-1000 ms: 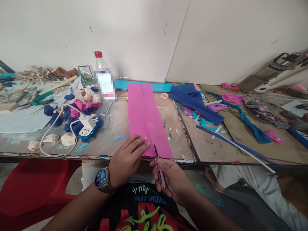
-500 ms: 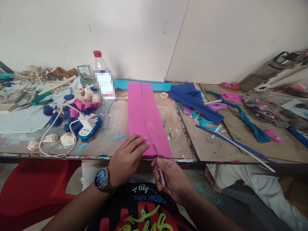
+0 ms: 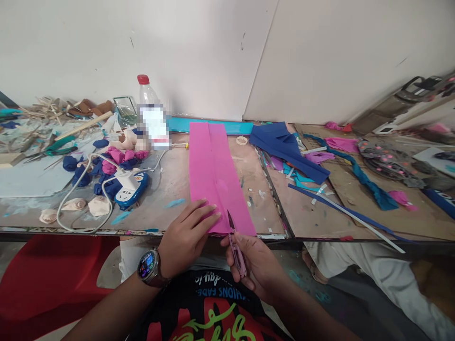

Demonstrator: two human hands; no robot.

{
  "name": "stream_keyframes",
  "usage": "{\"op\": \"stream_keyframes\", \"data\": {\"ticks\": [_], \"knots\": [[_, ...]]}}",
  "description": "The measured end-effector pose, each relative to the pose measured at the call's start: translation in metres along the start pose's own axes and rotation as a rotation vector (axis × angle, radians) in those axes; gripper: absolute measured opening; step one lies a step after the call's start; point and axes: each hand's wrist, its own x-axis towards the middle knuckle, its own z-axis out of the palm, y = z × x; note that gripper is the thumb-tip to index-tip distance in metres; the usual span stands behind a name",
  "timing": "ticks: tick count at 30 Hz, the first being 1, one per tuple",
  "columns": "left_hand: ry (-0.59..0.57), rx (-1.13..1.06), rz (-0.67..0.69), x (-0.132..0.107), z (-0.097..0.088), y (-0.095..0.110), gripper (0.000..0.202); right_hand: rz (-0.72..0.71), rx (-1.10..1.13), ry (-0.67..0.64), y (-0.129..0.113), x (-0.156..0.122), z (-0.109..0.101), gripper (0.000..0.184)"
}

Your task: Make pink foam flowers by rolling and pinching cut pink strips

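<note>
A long strip of pink crepe paper (image 3: 209, 170) with a lengthwise fold line lies on the table, its near end at the front edge. My left hand (image 3: 188, 232) rests on the paper's near left part, fingers stretched out and pressing it down. In my right hand (image 3: 254, 258) is a small folding knife (image 3: 236, 253) with a pink handle. Its dark blade points away from me over the paper's near end, right of my left fingertips. Whether the blade touches the paper I cannot tell.
Left are a blue power strip (image 3: 132, 190) with a white cable, crumpled paper balls (image 3: 115, 158), green-handled pliers (image 3: 60, 146) and a bottle (image 3: 145, 90) behind a lit phone (image 3: 154, 124). A tape ring (image 3: 241, 140) and folded dark blue paper (image 3: 289, 151) lie right. Someone's leg (image 3: 377, 270) shows lower right.
The knife has turned in my right hand, so more of its blade and handle side show. My left hand stays in place on the paper.
</note>
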Motion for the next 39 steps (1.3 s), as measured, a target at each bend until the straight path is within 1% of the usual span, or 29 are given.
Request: {"op": "stream_keyframes", "data": {"ticks": [9, 19, 31, 36, 39], "knots": [[-0.015, -0.027, 0.028, -0.0026, -0.0026, -0.0001, 0.045, 0.015, 0.001, 0.036, -0.0009, 0.0007, 0.0004, 0.06], [-0.017, -0.004, 0.06, -0.0034, -0.0036, 0.0012, 0.046, 0.014, 0.013, 0.04, -0.0013, 0.002, 0.0028, 0.06], [-0.028, -0.007, 0.043, -0.0067, -0.0024, 0.0027, 0.048, -0.004, 0.011, 0.067, 0.002, 0.0015, 0.0034, 0.055], [-0.021, -0.028, 0.031, -0.0081, -0.0025, 0.005, 0.051, -0.033, 0.01, 0.071, 0.0031, 0.0006, 0.004, 0.057], [-0.024, -0.04, 0.014, -0.0101, -0.002, 0.0074, 0.053, -0.034, -0.038, 0.073, 0.003, -0.0004, 0.0043, 0.06]]}}
